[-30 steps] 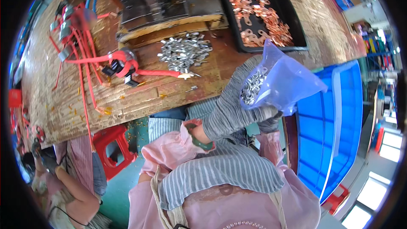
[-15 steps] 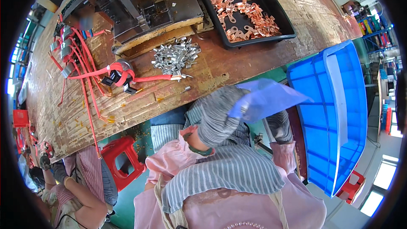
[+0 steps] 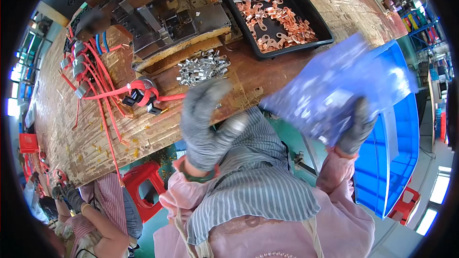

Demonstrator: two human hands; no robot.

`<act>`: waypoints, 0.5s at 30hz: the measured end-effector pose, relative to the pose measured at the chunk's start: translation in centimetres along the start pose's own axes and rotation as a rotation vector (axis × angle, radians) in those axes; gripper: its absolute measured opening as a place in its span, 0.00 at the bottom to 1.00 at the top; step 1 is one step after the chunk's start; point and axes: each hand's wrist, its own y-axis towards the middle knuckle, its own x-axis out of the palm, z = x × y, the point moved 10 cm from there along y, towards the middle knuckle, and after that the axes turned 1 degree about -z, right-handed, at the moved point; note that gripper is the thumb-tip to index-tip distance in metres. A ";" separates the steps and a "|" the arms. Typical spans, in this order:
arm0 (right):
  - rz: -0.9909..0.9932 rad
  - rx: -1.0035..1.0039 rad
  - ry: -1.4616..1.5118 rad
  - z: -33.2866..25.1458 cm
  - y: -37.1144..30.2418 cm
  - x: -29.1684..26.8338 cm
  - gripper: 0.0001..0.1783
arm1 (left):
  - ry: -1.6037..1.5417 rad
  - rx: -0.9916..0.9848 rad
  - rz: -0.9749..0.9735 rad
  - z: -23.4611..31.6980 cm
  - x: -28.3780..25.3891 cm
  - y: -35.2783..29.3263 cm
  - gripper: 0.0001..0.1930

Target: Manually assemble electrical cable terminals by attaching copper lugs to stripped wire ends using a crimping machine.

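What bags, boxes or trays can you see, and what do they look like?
Plastic bag: see-through bluish, blurred, held at its lower edge by the gloved right hand.
Black tray: on the bench, top right, rectangular, holding copper-coloured and silver metal parts.
Blue crate: right of the bench, large, rectangular.
No labels, signs or screens can be made out.

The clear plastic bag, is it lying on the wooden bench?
No, the clear plastic bag is held up by the gloved right hand, off the bench.
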 end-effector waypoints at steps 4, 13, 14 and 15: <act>0.144 0.216 0.795 -1.6 6.5 5.7 0.21 | 0.419 -0.069 -0.030 -3.4 -2.7 -1.9 0.27; 0.017 -0.711 -0.209 2.0 26.2 17.6 0.09 | 0.612 -0.062 -0.254 -5.6 -2.2 -0.8 0.29; 0.005 -0.228 0.306 6.6 29.9 17.9 0.09 | 0.634 -0.068 -0.316 -6.1 -1.8 -0.9 0.29; -0.009 0.277 0.799 11.9 30.8 20.2 0.08 | 0.618 -0.067 -0.330 -6.5 -1.5 -1.0 0.30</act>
